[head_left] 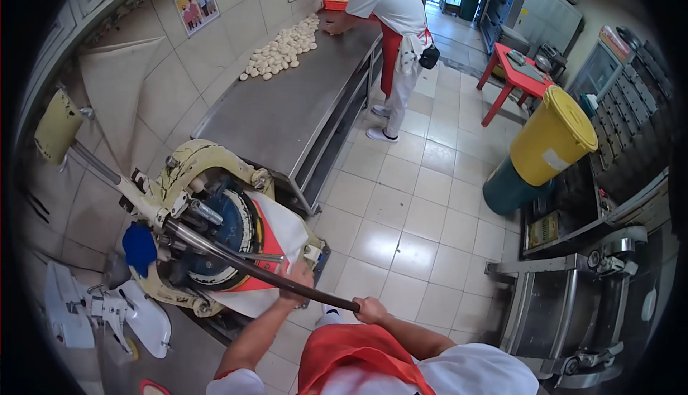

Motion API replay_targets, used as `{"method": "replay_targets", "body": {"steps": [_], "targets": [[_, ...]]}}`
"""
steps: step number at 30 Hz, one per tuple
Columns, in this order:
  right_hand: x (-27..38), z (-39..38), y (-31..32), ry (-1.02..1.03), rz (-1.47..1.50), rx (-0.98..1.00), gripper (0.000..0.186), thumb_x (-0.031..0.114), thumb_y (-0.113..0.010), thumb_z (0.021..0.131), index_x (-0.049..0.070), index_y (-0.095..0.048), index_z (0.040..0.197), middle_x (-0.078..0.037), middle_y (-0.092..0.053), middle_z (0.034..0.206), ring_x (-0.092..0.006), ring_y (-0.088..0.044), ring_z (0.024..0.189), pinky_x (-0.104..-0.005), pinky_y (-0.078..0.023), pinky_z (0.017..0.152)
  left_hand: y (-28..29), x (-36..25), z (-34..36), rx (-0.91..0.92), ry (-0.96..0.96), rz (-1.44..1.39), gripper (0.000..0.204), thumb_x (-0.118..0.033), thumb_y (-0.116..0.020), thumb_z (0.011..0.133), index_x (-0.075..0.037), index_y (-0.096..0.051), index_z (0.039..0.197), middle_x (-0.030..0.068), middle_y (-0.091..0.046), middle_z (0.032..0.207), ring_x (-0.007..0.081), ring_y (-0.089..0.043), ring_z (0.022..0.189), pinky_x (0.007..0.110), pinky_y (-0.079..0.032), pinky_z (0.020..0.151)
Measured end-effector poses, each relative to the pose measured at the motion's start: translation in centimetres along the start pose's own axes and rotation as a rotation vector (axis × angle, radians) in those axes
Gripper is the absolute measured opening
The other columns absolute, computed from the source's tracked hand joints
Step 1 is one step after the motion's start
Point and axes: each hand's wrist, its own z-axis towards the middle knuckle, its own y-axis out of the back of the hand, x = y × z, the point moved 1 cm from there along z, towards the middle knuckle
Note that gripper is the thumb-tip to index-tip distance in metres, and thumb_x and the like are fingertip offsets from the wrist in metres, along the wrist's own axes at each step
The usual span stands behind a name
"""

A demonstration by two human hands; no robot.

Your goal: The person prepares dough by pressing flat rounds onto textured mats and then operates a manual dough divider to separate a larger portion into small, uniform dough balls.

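My right hand point(370, 310) is closed around the end of a long dark lever point(251, 273), low in front of my red apron. The lever runs up and left to a worn, cream-painted dough press point(208, 153) with a round blue metal head point(228, 219). My left hand point(299, 275) is at the front of the press, partly behind the lever and near the tip of a short metal rod point(269, 257). Its fingers are too hidden to tell their grip. Red and white sheet-like surfaces point(283, 227) show around the round head.
A steel table point(287, 112) beyond the press bears many dough pieces point(283, 50) and a red tray point(335, 1). A co-worker point(401, 8) reaches over it. Right stand a yellow bin point(548, 137), a red table point(516, 73) and a steel machine point(566, 302). A white scale point(115, 309) sits left.
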Motion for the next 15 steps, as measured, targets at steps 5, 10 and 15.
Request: {"method": "replay_targets", "body": {"steps": [5, 10, 15], "targets": [[1.2, 0.5, -0.8, 0.054, -0.041, -0.033, 0.009, 0.022, -0.058, 0.082, 0.014, -0.058, 0.086, -0.019, -0.062, 0.067, -0.0430, -0.062, 0.066, -0.0550, -0.049, 0.061, -13.3, 3.5, -14.3, 0.901, 0.709, -0.073, 0.047, -0.034, -0.066, 0.077, -0.011, -0.067, 0.117, 0.0127, -0.064, 0.124, 0.0269, -0.059, 0.118, 0.040, -0.047, 0.098], [-1.0, -0.6, -0.9, 0.021, -0.057, -0.032, 0.010, 0.021, -0.062, 0.080, 0.013, -0.056, 0.083, -0.017, -0.061, 0.064, -0.0422, -0.061, 0.064, -0.0537, -0.048, 0.059, -19.6, 4.5, -16.0, 0.972, 1.052, -0.203, 0.040, -0.030, -0.068, 0.077, -0.008, -0.068, 0.110, 0.0137, -0.066, 0.117, 0.0296, -0.065, 0.107, 0.038, -0.052, 0.092], [-1.1, 0.7, -2.3, 0.073, -0.042, 0.046, 0.012, 0.019, -0.064, 0.078, 0.012, -0.055, 0.082, -0.016, -0.060, 0.063, -0.0405, -0.061, 0.061, -0.0502, -0.048, 0.057, -25.5, 4.6, -39.4, 0.824, 0.816, 0.168, 0.022, -0.018, -0.057, 0.085, -0.006, -0.066, 0.102, 0.0127, -0.066, 0.099, 0.0328, -0.063, 0.094, 0.048, -0.049, 0.085]]}}
